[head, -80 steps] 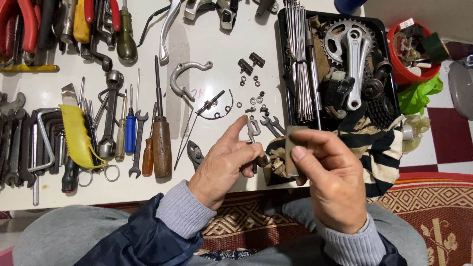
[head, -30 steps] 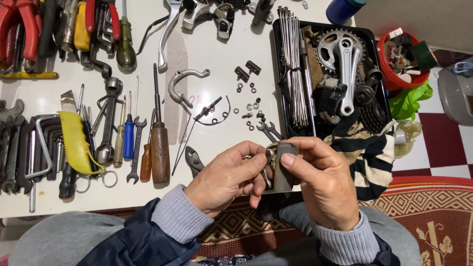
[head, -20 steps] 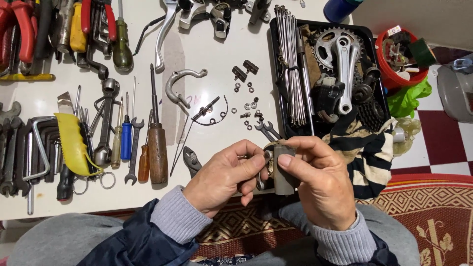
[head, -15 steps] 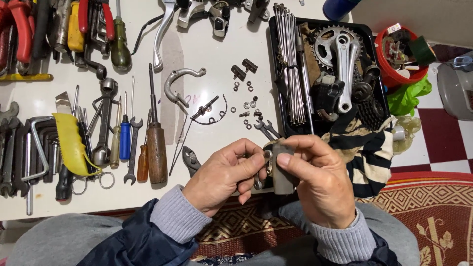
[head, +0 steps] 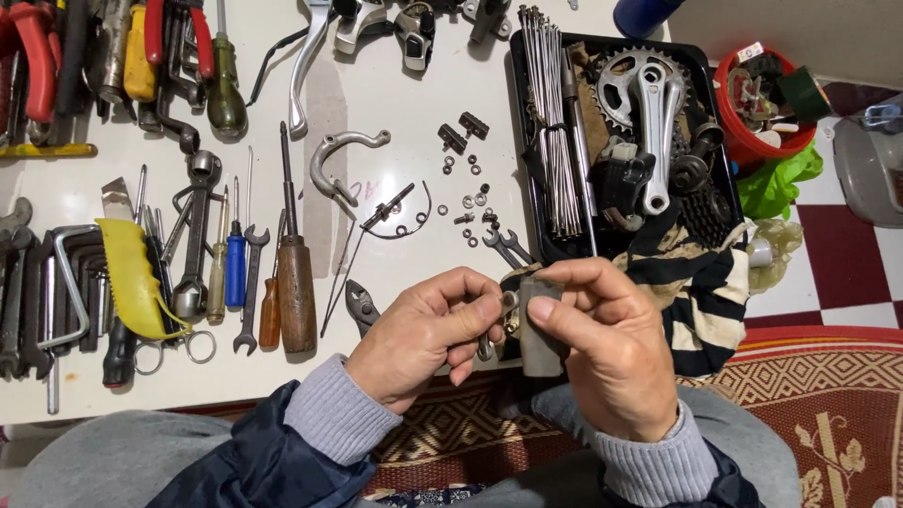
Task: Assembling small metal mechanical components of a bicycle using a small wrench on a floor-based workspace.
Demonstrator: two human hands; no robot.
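My right hand (head: 602, 353) grips a small grey block-shaped piece (head: 541, 329) between thumb and fingers, just over the front edge of the white table (head: 395, 75). My left hand (head: 423, 334) pinches a small metal part (head: 508, 310) against the left side of that grey piece. Most of the metal part is hidden by the fingers. Both hands are held close together above my lap.
Screwdrivers (head: 293, 273), wrenches (head: 198, 235), hex keys and pliers lie at the left. Loose nuts and washers (head: 467, 202) are scattered mid-table. A black tray (head: 527, 150) holds spokes (head: 550, 132) and a crank with chainring (head: 649, 103). A striped cloth (head: 696, 292) hangs at the right; a red tub (head: 752, 141) stands beyond.
The hands have come closer to the table's front edge, and the grey piece now stands upright in the right hand. The left fingers have closed tighter on the small metal part.
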